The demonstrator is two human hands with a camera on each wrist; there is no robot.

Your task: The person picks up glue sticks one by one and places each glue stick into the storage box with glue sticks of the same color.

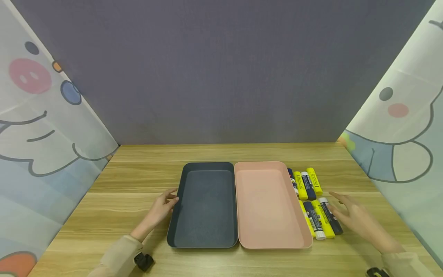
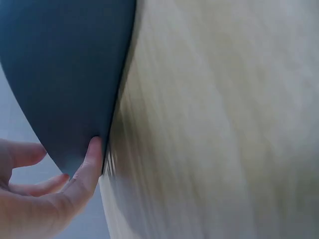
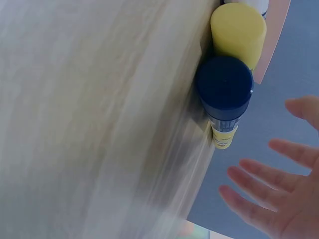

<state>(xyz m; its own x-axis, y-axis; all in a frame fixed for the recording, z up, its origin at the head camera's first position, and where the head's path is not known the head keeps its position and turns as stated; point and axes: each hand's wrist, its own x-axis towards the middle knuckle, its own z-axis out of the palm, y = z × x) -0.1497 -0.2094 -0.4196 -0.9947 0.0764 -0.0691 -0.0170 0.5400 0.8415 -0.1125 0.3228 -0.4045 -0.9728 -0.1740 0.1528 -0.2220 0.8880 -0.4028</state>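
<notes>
My left hand (image 1: 164,207) is at the left wall of a dark blue-grey tray (image 1: 207,207); in the left wrist view its fingertips (image 2: 94,147) touch the tray's outer side. My right hand (image 1: 356,217) hovers beside several glue sticks, fingers apart and holding nothing. Nearest to it lies a dark navy glue stick (image 1: 331,216) with a white end. Next to that one is a yellow glue stick (image 1: 323,219). In the right wrist view a navy end (image 3: 224,84) and a yellow end (image 3: 239,32) face the camera, apart from the spread fingers (image 3: 259,186).
A pink tray (image 1: 270,207) stands against the dark tray's right side. Yellow and navy glue sticks lie in two rows along its right wall, some partly hidden by it. A grey panel (image 1: 225,77) rises behind the wooden table (image 1: 138,173); cartoon-printed cloths hang at both sides.
</notes>
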